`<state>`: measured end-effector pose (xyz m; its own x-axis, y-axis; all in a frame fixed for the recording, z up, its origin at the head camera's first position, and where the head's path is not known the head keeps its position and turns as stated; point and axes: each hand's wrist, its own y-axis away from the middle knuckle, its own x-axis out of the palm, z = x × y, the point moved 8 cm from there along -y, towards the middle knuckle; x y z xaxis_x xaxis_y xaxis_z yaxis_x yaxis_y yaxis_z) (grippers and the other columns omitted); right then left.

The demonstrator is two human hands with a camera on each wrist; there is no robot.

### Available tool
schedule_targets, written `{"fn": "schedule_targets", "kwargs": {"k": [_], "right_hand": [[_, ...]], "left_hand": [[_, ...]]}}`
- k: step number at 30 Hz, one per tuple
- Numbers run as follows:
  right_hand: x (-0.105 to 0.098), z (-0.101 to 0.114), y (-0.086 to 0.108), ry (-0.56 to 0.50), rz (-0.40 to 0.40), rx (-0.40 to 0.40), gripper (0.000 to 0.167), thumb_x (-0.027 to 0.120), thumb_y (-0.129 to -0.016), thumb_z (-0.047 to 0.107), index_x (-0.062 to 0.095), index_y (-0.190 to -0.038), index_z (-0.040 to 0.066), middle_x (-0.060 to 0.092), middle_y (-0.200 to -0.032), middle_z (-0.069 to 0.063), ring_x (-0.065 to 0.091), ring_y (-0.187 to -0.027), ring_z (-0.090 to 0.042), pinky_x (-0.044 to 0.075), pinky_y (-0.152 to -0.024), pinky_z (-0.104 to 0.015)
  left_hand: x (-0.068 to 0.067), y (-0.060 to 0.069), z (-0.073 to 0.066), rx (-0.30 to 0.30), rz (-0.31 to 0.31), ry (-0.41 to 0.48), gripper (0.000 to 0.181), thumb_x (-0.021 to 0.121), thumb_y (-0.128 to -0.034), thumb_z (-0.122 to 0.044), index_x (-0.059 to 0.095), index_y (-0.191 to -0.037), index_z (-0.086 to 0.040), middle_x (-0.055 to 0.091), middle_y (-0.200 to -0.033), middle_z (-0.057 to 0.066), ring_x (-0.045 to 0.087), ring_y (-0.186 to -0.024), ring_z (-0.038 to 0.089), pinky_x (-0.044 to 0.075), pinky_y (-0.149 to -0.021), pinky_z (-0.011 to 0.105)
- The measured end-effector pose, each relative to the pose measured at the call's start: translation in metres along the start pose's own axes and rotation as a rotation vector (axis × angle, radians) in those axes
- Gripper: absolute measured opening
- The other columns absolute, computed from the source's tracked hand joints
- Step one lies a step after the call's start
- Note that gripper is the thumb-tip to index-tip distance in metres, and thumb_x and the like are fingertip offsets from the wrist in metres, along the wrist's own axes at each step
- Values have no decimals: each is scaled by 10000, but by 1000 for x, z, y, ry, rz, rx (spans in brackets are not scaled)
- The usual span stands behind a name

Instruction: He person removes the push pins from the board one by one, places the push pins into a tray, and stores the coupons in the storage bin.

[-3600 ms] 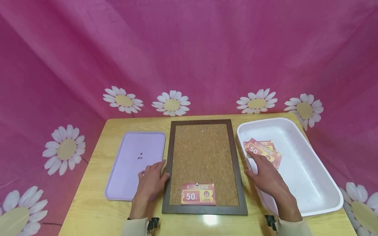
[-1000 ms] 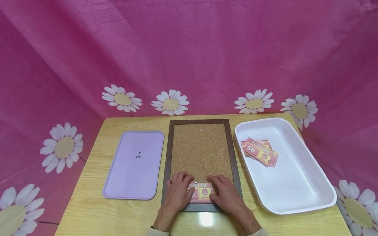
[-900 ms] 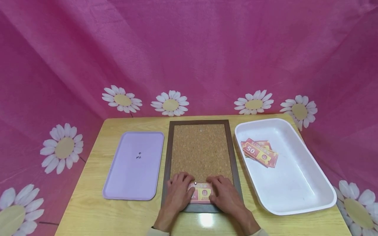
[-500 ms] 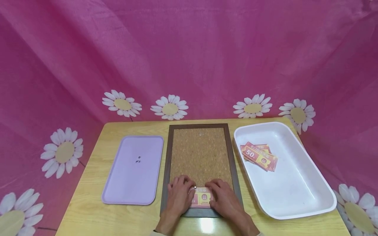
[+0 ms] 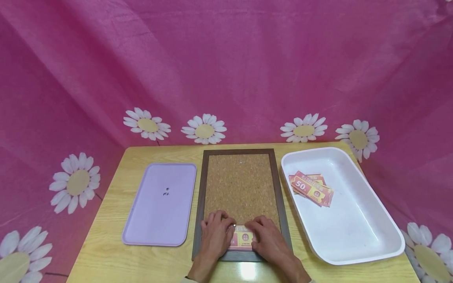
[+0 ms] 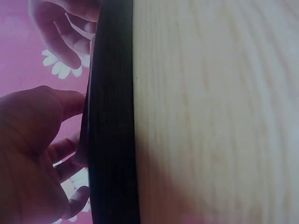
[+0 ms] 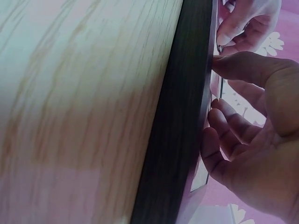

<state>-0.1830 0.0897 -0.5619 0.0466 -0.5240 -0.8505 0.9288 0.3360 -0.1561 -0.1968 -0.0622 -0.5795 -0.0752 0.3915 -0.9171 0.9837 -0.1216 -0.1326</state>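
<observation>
A red-and-yellow coupon (image 5: 245, 237) lies flat along the lower end of a brown-framed corkboard (image 5: 241, 184). At its upper edge shows a small shiny push pin (image 5: 234, 225). My left hand (image 5: 216, 236) covers the coupon's left part and pinches the pin between thumb and index finger. At the other end, my right hand (image 5: 267, 239) holds the coupon, index finger at the upper edge and thumb near the lower right. The right wrist view shows the right thumb and curled fingers (image 7: 229, 135) close against the board; the coupon there is mostly hidden.
Left of the board lies a lilac tray (image 5: 159, 220) with a few tiny dark pins (image 5: 166, 192). On the right, a white plastic tub (image 5: 354, 236) holds several fanned coupons (image 5: 308, 188). A pink floral curtain (image 5: 226, 70) hangs behind the wooden table (image 5: 106, 251).
My right hand has left the coupons in the tub and come to the pinned coupon; my left hand has come over from beside the lilac tray. Lately the fingers have closed in slightly around the pin.
</observation>
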Motion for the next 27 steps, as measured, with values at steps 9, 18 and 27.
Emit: {"fn": "schedule_targets", "kwargs": {"k": [9, 18, 27], "right_hand": [[4, 2, 0, -18, 17, 9, 474, 776, -633, 46, 696, -1084, 168, 539, -1002, 27, 509, -901, -120, 454, -801, -336], [3, -1, 2, -95, 26, 87, 456, 751, -663, 17, 700, -1090, 170, 570, -1028, 18, 546, -870, -107, 481, -759, -289], [-1, 0, 2, -111, 14, 79, 354, 733, -691, 74, 707, -1037, 144, 565, -889, 85, 465, -734, -44, 404, -647, -220]], "left_hand": [[0, 1, -1, 3, -10, -31, 102, 657, -880, -303, 728, -954, -299, 571, -1077, -65, 494, -1037, 176, 314, -819, 446], [-7, 1, -6, -22, -6, -43, 106, 670, -876, -267, 743, -953, -262, 583, -1043, -51, 505, -990, 176, 307, -827, 450], [-6, 1, -8, -44, 20, -81, 118, 654, -891, -262, 743, -969, -263, 581, -1046, -44, 507, -997, 177, 326, -845, 443]]}}
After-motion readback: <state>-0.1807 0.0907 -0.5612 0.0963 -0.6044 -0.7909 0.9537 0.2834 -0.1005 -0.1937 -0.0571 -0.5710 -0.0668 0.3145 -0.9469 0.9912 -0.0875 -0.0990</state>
